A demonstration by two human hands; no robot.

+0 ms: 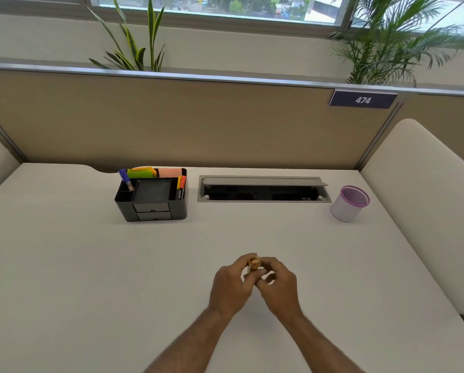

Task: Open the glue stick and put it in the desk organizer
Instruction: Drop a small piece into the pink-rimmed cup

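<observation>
A pale surface (90, 265) fills the lower frame, carrying a black desk organizer (151, 196) at upper left, a recessed cable tray (263, 189) at centre, and a purple-rimmed mesh cup (350, 203) at upper right.

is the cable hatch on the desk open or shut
Open: the cable hatch's grey lid is tilted up at the back, showing the dark cavity beneath.

Both hands (255, 285) together, fingers curled.

Bare forearms (198, 340), no sleeves
</observation>
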